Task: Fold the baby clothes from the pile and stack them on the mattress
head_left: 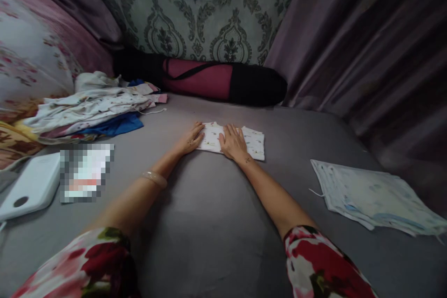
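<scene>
A white cloth garment (253,142) with small printed figures lies folded flat on the grey sheet (209,195), partly covered by my hands. My left hand (191,138) rests on its left end, palm down, fingers stretched out. Across the middle of the same garment, my right hand (233,142) is laid flat with its fingers extended. Neither hand grips it. A pale bangle (155,178) circles my left forearm.
Rumpled clothes (94,107) are heaped at the left. Nearer me are a white device (33,186) and a blurred-out item (85,172). Several clear packets (377,198) are stacked at right. A black and maroon long bag (199,79) lies along the patterned wall.
</scene>
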{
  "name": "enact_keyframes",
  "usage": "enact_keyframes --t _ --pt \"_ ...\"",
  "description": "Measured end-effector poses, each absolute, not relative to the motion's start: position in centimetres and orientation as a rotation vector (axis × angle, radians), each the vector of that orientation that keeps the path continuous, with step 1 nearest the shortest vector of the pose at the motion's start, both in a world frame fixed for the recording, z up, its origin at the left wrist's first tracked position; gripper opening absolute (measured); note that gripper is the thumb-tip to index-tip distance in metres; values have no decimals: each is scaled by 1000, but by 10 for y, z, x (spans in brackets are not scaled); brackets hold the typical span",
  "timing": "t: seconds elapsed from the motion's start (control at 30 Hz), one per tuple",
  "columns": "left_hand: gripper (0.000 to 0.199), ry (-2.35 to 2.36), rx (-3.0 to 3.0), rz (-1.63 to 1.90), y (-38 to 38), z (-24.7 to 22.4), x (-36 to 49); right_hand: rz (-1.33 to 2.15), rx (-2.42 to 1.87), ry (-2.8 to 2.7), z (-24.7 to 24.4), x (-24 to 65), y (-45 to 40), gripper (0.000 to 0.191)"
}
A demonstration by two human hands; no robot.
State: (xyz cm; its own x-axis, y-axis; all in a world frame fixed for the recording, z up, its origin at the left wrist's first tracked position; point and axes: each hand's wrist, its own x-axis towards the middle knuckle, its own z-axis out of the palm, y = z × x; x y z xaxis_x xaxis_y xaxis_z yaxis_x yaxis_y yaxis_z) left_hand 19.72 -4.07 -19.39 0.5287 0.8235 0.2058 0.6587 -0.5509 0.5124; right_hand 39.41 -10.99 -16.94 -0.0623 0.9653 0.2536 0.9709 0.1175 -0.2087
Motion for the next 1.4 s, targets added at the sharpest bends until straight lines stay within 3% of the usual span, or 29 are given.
enact_keyframes --t 0.27,0.8,1.03,1.27,1.4 --pt "56 1207 2281 732 -36 -198 198 -4 -1897 -2084 -165 388 -104 54" --pt "56 1227 2028 923 -36 -192 197 30 -1861 -2140 -163 333 -84 57" --pt "58 1271 1879 1026 -38 -190 197 218 -1801 -2199 -173 307 -75 60" --pt "58 1262 2020 946 -34 -195 190 276 -1739 -2101 -150 343 -97 56" --pt "51 1251 2424 871 -43 -185 203 207 -1818 -2132 -153 395 -125 57"
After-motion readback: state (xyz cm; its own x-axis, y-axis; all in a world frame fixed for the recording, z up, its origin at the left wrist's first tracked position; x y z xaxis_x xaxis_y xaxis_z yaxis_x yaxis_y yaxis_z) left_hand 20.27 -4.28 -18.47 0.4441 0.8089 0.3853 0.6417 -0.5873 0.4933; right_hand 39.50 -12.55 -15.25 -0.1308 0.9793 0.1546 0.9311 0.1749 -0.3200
